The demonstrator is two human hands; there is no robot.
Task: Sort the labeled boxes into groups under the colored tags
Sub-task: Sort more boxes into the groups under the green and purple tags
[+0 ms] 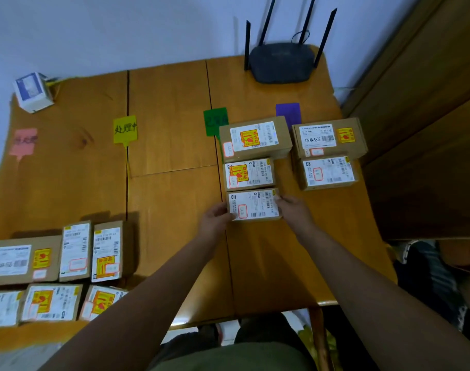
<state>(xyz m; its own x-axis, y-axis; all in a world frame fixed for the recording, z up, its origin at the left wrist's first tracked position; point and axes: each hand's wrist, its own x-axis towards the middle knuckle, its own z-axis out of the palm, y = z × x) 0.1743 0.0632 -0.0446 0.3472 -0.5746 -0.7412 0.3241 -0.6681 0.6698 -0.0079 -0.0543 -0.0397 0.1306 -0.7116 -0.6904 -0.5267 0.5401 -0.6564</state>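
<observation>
Two bare forearms reach forward from the bottom edge over a wooden table point(172, 204) made of joined orange-brown panels. At the near left corner lies a cluster of six brown cardboard boxes point(54, 271) with white shipping labels, several also carrying yellow and red stickers, packed close together in two rows.

Farther in, right of centre, the left hand point(215, 219) and the right hand point(294, 210) grip a small brown cardboard box with a white label point(252, 204) from its two short ends. Fingers of each hand are curled against the box sides, thumbs near the top edge. This held box sits at the near end of a column, touching a second labelled box with a yellow sticker point(248, 174), which touches a larger third box point(255, 137).

That column runs down from a green paper tag point(215, 121). To its right, a purple paper tag point(288, 113) heads two more labelled boxes point(328, 153), one behind the other. To the left lie a yellow tag with handwriting point(125, 129) and a pink tag point(24, 141), apart from any box.

At the far edge stand a black router with four antennas point(282, 61) and, far left, a small white and blue carton point(32, 92).
</observation>
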